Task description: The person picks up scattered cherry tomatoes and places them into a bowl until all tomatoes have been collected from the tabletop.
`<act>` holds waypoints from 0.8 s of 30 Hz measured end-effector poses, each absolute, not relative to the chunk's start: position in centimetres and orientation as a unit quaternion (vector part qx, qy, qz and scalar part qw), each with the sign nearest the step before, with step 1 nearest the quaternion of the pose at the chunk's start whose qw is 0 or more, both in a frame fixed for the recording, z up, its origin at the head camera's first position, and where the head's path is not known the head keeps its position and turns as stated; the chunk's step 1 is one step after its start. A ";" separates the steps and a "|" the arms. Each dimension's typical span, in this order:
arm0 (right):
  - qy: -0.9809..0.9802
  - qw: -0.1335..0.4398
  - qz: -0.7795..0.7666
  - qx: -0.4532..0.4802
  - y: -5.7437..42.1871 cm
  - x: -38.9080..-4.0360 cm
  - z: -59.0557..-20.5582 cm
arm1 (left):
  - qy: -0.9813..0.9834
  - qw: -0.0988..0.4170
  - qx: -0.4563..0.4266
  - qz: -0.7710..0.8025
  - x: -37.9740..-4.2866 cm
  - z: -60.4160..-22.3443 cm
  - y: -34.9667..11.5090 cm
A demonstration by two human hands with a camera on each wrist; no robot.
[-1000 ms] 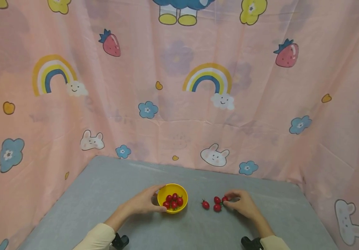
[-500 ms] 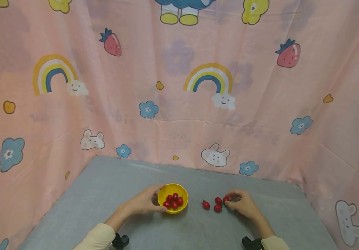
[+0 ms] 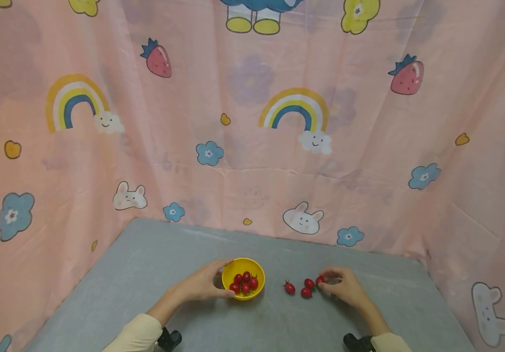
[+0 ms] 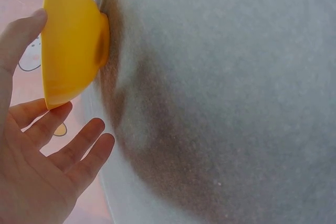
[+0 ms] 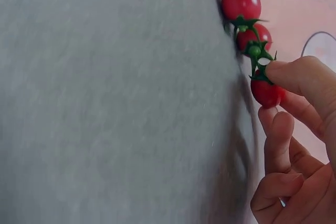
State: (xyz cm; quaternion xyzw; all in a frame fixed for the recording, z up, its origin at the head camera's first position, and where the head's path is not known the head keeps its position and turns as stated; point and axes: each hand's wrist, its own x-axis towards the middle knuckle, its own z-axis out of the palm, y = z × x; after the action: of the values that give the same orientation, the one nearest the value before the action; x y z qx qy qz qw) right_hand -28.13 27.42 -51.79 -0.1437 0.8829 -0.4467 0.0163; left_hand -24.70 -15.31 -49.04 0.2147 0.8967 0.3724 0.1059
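Well, at the far left a cream sleeve (image 3: 140,332) runs up past a black fitting (image 3: 169,340) at the wrist to the left hand (image 3: 201,283), which grips the near-left side of a yellow bowl (image 3: 234,268). Its thumb presses one part of the rim and its nearest fingers meet another (the last two fingers, in the left wrist view, reach out free of the bowl). The bowl stands upright on the grey table (image 3: 160,249), with several red tomatoes (image 3: 245,284) gathered inside. Right of it, well short of the other hand, a single tomato (image 3: 289,288) lies on the table with its green stalk end pointing up and left. Next comes a close pair, a back tomato (image 3: 309,283) and a front tomato (image 3: 306,293). Just beside them is the pinched tomato (image 3: 320,280), clamped between thumb and finger of the right hand (image 3: 344,288); in the right wrist view the thumb sits at its green leaves, close against those of its neighbour. I cannot tell whether it touches the table. Furthest right are that arm's black strap (image 3: 359,343) and cream cuff (image 3: 390,343).
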 end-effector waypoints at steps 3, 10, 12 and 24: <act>0.885 0.017 -0.441 -0.150 27.9 -27.9 -51.9 | 0.897 0.106 0.213 0.372 -24.7 -49.1 -15.3; 0.888 0.034 -0.435 -0.145 29.1 -27.1 -51.5 | 0.895 0.108 0.211 0.378 -24.6 -49.1 -15.3; 0.888 0.033 -0.434 -0.146 29.3 -27.0 -51.3 | 0.894 0.108 0.210 0.380 -24.6 -49.1 -15.4; 0.894 0.024 -0.405 -0.188 28.7 -28.2 -51.5 | 0.896 0.110 0.212 0.374 -24.6 -48.8 -15.4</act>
State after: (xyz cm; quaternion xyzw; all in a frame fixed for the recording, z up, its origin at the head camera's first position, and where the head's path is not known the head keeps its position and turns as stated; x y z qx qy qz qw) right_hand -28.19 28.65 -51.54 -0.1877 0.8944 -0.4054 0.0240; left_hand -24.58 -15.45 -48.75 0.2121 0.8960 0.3743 0.1100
